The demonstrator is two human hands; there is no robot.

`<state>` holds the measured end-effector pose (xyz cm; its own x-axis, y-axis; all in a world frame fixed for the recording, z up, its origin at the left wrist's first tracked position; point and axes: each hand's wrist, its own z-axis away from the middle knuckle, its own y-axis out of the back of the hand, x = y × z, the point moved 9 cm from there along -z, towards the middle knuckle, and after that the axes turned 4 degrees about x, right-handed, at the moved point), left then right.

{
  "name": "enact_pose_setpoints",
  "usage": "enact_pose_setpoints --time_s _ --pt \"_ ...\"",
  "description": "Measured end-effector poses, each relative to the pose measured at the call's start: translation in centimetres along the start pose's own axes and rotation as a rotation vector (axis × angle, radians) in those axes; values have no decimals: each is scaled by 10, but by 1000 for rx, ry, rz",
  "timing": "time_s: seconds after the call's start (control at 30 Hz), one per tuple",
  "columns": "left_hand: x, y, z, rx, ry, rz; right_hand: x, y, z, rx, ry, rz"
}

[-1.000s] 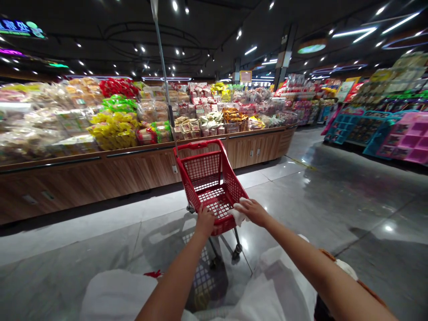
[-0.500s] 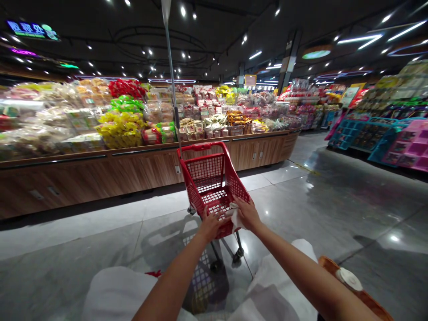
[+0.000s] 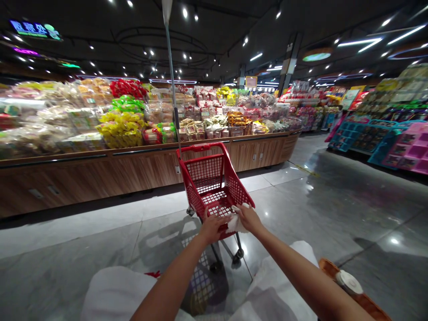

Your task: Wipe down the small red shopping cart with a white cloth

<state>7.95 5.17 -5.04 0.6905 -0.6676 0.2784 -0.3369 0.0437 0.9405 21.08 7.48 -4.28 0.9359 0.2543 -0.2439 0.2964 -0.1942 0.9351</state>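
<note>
A small red plastic shopping cart (image 3: 214, 191) with mesh walls rolls on the floor in front of me. My left hand (image 3: 212, 228) rests over its near rim, fingers curled on the red plastic. My right hand (image 3: 249, 218) is close beside it, pinching a crumpled white tissue (image 3: 236, 224) against the same rim. A thin grey pole (image 3: 172, 84) rises from the cart's far left corner. White cloth (image 3: 113, 296) covers my lap area below my arms, and the cart's lower frame is partly hidden behind my hands.
A long wood-panelled display counter (image 3: 140, 169) piled with bagged snacks (image 3: 122, 129) runs along the left and back. Pink and teal racks (image 3: 384, 142) stand at the right beyond a shiny grey tile floor (image 3: 334, 214). A brown strap (image 3: 354, 294) with a round white item crosses the lower right.
My hands have drawn closer together along the cart's near rim, with the tissue between them. The view has turned slightly, and the brown strap now shows more at the lower right.
</note>
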Motion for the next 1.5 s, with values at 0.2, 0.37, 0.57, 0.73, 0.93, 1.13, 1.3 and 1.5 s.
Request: enact_pose_setpoints --time_s 0.2,0.37,0.57,0.73,0.93,1.13,1.3,1.5 --pt "8 -3 -3 -21 -28 -50 -35 -3 -2 80 9 -174" --pt "9 -5 -1 11 -14 -56 -46 -8 8 -72 226 -96" --pt "9 -1 3 33 -26 -37 5 3 15 -207 457 178" --pt "11 -1 2 39 -13 -74 28 -1 11 -154 480 207" --pt "9 -3 0 43 12 -64 -19 -30 22 -107 413 184" --pt "-3 -1 3 -1 23 -38 6 -16 13 -149 585 178" --pt "-2 1 9 11 40 -36 24 -11 15 -90 560 183" --pt "-4 1 10 20 68 -57 -44 -46 29 42 436 141"
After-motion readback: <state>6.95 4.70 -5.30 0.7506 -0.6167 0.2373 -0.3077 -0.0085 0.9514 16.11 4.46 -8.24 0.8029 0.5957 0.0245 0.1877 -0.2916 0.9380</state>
